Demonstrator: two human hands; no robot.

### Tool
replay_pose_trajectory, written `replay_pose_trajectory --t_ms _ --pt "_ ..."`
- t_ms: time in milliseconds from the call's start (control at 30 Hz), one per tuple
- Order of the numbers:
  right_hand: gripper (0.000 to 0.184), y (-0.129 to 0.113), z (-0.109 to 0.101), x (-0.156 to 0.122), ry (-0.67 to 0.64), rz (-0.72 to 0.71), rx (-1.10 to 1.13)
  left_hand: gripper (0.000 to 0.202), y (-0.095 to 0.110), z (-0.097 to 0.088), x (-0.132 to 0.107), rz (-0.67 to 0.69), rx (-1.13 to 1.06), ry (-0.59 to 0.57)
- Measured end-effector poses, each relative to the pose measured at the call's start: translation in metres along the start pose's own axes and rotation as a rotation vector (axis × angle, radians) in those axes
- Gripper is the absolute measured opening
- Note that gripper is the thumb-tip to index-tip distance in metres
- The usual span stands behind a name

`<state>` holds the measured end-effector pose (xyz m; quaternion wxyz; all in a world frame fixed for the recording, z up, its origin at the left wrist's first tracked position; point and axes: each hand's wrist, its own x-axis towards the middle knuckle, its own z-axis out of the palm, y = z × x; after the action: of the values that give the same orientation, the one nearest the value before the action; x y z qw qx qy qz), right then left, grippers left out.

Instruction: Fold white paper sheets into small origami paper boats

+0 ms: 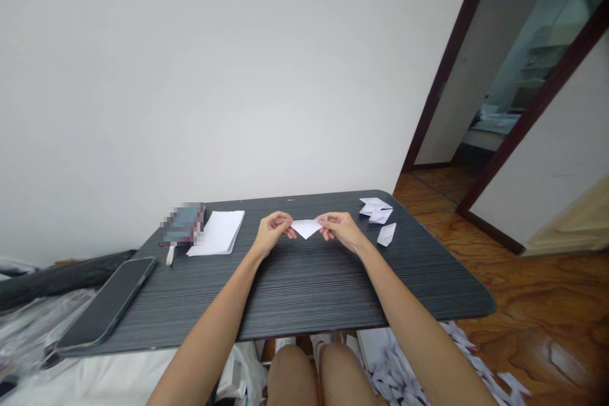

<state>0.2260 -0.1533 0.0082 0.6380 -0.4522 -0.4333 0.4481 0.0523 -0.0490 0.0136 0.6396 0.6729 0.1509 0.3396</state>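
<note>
A small white sheet of folded paper (306, 229) is held between my two hands above the dark table, its pointed side toward me. My left hand (275, 232) pinches the left corner between thumb and fingers. At the opposite corner, my right hand (340, 229) pinches it the same way. Several folded paper pieces (375, 209) lie in a small group to the right of my right hand, with a single folded piece (387, 235) just nearer to me. Left of my left hand rests a stack of white paper (219, 233).
The dark table (314, 304) stands against a white wall. On its left are a partly pixelated book-like object (183, 224), a white-handled item (170, 256) and a phone (109, 301) at the edge. Below the table is a heap of folded papers (394, 371). A doorway is at right.
</note>
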Motion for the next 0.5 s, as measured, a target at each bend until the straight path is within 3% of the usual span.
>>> replay_pose_trajectory --t_ms 133,267,367,500 --pt "0.02 -0.005 -0.003 -0.001 0.001 0.049 0.2 0.026 0.002 0.0 0.0 0.01 -0.119 0.068" --pt "0.021 -0.006 -0.003 0.0 0.039 0.012 0.229 0.028 0.004 0.003 -0.001 -0.018 -0.163 0.081" --pt "0.019 0.0 0.0 0.004 0.115 -0.057 0.104 0.029 -0.001 0.003 0.001 -0.02 -0.044 0.121" --pt "0.024 0.011 0.002 0.007 0.234 -0.112 -0.283 0.026 -0.014 -0.003 0.006 0.031 0.282 0.248"
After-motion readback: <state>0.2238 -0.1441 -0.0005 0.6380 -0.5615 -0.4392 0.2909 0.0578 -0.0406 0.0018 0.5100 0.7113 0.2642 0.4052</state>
